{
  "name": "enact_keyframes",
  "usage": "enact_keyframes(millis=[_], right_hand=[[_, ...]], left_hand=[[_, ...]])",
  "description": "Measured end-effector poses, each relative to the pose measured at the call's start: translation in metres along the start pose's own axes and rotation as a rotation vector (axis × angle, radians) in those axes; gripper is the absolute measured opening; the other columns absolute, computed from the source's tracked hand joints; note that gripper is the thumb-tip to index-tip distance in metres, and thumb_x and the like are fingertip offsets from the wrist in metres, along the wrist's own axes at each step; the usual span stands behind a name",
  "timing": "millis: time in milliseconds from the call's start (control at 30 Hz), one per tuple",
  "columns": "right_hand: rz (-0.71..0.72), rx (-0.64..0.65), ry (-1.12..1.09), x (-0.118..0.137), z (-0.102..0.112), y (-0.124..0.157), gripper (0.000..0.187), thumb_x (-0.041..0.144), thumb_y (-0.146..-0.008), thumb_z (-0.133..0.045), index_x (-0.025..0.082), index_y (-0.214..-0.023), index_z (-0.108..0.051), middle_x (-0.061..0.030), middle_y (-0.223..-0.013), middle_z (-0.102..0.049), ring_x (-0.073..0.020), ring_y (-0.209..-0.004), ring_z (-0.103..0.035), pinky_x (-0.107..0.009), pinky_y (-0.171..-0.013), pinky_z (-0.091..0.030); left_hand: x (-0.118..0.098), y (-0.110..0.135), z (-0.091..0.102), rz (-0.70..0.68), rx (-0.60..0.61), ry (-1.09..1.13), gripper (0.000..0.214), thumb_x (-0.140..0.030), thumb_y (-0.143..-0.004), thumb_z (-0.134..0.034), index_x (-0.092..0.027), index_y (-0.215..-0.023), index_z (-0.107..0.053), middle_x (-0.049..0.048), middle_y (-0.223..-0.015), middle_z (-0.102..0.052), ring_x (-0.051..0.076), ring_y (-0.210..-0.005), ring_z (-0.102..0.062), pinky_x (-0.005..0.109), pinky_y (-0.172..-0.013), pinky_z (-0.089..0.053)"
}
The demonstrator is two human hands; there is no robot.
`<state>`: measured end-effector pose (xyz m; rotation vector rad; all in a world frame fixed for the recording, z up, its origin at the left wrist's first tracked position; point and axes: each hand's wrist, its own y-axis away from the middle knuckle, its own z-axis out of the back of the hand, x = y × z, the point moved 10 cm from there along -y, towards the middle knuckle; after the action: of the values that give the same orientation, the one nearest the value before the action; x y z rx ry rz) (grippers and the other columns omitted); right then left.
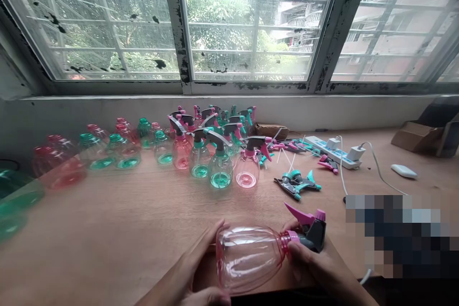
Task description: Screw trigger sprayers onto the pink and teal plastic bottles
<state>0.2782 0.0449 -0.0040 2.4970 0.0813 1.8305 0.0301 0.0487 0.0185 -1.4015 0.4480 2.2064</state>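
Pale wooden table (125, 229) below a grimy barred window (247, 24). A pink bottle (247, 258) lies on its side at the near edge. The left hand (199, 267) cups its body. The right hand (319, 265) pinches the trigger head (310, 229) at the neck. Finished bottles (215, 158), loose heads (296, 181) and a power strip (333, 153) lie beyond.

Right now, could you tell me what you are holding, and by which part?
One pink spray bottle, lying sideways: the left hand cups its clear body, the right hand grips the neck collar by the trigger head.
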Motion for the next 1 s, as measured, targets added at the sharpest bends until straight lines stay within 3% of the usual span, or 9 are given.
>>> enact_keyframes(millis=[200,300,433,633,900,1000], right_hand=[[0.005,0.025,0.006,-0.003,-0.001,-0.001,0.046,0.048,-0.071,-0.088,0.018,-0.092,-0.061,0.0049,-0.05,-0.065,-0.0102,-0.039,-0.057,-0.02,-0.041,-0.045],[0.019,0.028,0.024,-0.001,-0.001,-0.002,0.046,0.049,-0.072,-0.087,0.018,-0.092,-0.061,0.0047,-0.05,-0.066,-0.0106,-0.039,-0.057,-0.02,-0.041,-0.044],[0.032,0.046,0.048,0.001,-0.003,-0.002,0.045,0.05,-0.073,-0.085,0.018,-0.093,-0.06,0.0047,-0.049,-0.064,-0.012,-0.038,-0.056,-0.022,-0.042,-0.044],[0.029,0.047,0.023,0.002,-0.004,-0.002,0.045,0.049,-0.072,-0.086,0.019,-0.092,-0.061,0.0047,-0.05,-0.064,-0.0119,-0.039,-0.056,-0.021,-0.041,-0.043],[0.023,0.046,0.001,-0.002,-0.002,-0.002,0.043,0.046,-0.074,-0.086,0.019,-0.093,-0.059,0.0062,-0.047,-0.064,-0.0109,-0.038,-0.055,-0.02,-0.041,-0.041],[0.022,0.051,0.013,-0.003,-0.001,-0.002,0.042,0.046,-0.075,-0.086,0.019,-0.094,-0.059,0.0058,-0.047,-0.064,-0.0115,-0.038,-0.056,-0.021,-0.042,-0.041]], left_hand=[[-0.003,0.002,-0.004,-0.054,0.019,0.045,0.093,-0.03,-0.087,-0.077,-0.047,-0.158,-0.019,-0.0024,-0.168,-0.032,0.035,-0.148,-0.04,0.051,-0.124,-0.03],[0.004,0.003,-0.005,-0.043,0.025,0.055,0.096,-0.035,-0.085,-0.079,-0.05,-0.157,-0.018,-0.0047,-0.168,-0.031,0.033,-0.152,-0.033,0.052,-0.126,-0.024],[0.005,0.001,-0.005,-0.038,0.025,0.108,0.097,-0.045,-0.082,-0.081,-0.042,-0.159,-0.021,-0.0001,-0.169,-0.03,0.037,-0.154,-0.025,0.055,-0.126,-0.02],[-0.014,-0.003,-0.004,-0.059,0.037,0.164,0.093,-0.04,-0.084,-0.079,-0.042,-0.158,-0.023,0.0029,-0.164,-0.039,0.036,-0.138,-0.052,0.051,-0.118,-0.04],[-0.009,-0.002,-0.004,-0.029,0.04,0.105,0.099,-0.037,-0.084,-0.08,-0.042,-0.159,-0.017,0.0051,-0.146,-0.061,0.034,-0.134,-0.056,0.054,-0.121,-0.033],[-0.001,0.0,-0.003,0.025,0.022,0.064,0.101,-0.03,-0.083,-0.08,-0.043,-0.159,-0.016,0.0042,-0.145,-0.061,0.034,-0.134,-0.055,0.054,-0.12,-0.034]])
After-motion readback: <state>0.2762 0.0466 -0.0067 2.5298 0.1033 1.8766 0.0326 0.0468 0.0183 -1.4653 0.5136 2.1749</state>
